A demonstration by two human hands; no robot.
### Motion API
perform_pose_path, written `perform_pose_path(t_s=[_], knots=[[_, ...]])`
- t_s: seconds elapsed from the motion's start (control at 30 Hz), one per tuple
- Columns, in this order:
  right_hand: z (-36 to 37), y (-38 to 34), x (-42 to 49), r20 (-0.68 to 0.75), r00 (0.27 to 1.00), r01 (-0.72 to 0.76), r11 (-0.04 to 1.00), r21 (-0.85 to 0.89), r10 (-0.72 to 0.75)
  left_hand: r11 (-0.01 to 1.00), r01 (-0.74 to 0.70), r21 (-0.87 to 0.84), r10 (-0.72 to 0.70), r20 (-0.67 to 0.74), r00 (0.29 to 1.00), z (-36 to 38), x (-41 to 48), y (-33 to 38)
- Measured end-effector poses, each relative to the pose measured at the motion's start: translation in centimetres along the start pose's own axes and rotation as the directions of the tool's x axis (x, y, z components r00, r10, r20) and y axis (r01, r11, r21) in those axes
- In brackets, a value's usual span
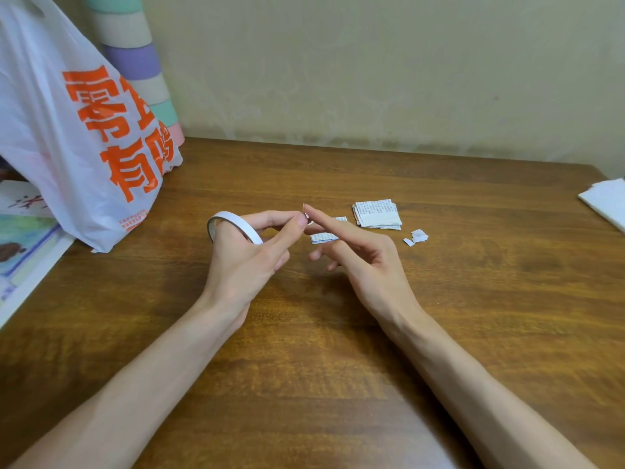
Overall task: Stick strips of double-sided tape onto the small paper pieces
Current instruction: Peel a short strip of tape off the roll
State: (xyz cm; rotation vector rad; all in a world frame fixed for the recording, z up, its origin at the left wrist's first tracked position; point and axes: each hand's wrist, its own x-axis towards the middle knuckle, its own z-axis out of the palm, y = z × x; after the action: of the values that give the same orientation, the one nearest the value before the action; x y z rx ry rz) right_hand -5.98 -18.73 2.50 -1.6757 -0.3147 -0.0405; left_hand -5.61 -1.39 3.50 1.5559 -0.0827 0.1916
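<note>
Two hands meet above one wooden table [304, 367]. The left hand [243, 262] holds one tape roll [233, 221] and pinches one small white strip [306, 215] between thumb and forefinger. The right hand [365, 262] touches that strip with its outstretched forefinger, its other fingers loosely curled. One stack of paper pieces [377, 214] lies just to the right, with three scraps [418, 236] near it.

paper stack [377, 214] on the table [304, 350] at right, scraps [418, 236] just before it, tape roll [233, 227] leftward, bag [67, 130] far left

L hand [244, 262] pinching; R hand [367, 262] index straight, tips meeting.
</note>
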Motion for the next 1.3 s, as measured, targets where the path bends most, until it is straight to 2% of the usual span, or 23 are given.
perform_pose_path(t_s=[0.43,0.83,1.3], knots=[[-0.02,0.11,0.05,0.009,1.0,0.021,0.999,-0.031,-0.021,1.0,-0.013,-0.009,0.013,-0.001,1.0,0.07,0.03,0.03],[0.1,-0.11,-0.05,0.016,1.0,-0.007,1.0,0.03,0.007,1.0,-0.02,-0.004,0.02,-0.018,1.0,0.09,0.02,0.03],[0.15,-0.13,-0.01,0.014,1.0,-0.01,1.0,0.024,0.01,1.0,-0.007,-0.011,0.007,-0.014,1.0,0.05,0.02,0.04]])
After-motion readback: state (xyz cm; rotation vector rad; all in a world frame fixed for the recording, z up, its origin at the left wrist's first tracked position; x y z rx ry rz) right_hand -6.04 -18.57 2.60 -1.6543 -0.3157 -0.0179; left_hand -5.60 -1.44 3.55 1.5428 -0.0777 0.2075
